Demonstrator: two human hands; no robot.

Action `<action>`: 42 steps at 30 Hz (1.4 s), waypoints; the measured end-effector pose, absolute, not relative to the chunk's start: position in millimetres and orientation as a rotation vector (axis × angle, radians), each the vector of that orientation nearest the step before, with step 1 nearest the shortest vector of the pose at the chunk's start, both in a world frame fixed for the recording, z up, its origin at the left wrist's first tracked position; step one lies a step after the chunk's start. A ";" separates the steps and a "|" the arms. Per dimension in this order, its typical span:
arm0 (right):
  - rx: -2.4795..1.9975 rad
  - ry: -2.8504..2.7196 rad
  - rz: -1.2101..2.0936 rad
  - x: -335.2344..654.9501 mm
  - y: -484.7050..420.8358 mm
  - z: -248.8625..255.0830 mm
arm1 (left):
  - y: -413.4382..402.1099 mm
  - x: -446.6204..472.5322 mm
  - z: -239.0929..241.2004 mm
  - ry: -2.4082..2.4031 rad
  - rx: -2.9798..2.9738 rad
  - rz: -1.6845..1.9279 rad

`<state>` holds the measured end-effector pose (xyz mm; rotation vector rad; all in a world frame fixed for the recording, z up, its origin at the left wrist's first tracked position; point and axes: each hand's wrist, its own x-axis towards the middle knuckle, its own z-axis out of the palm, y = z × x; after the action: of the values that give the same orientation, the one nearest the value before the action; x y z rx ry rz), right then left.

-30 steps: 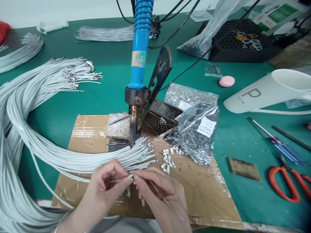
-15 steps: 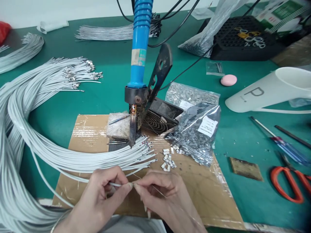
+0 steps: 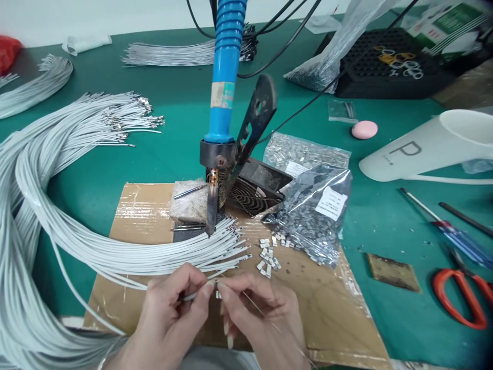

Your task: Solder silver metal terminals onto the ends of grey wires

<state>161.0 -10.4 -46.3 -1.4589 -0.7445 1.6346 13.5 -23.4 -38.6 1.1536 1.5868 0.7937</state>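
**One wire end pinched between both hands**

At the cardboard sheet's (image 3: 327,318) 6 o'clock edge, the left hand (image 3: 169,318) clamps thumb and forefinger on a single grey wire (image 3: 188,296). The wire's long axis lies nearly level, 9 to 3 o'clock. Its free end points to 3 o'clock, where the right hand (image 3: 262,313) has its fingertips closed together on the tip. From the hands, the wire bundle (image 3: 115,252) fans out at 12 o'clock, loose terminals (image 3: 268,257) lie at 1 o'clock, and a blue soldering iron (image 3: 225,77) stands upright beyond.
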 end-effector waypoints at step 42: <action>-1.255 -1.022 1.375 172.1 -5.3 -52.1 | 0.6 20.1 -17.7 1.654 0.776 0.814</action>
<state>172.1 -5.3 -52.1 -1.2553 -1.0221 1.3755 20.1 0.6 -17.7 0.7757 1.6540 0.8142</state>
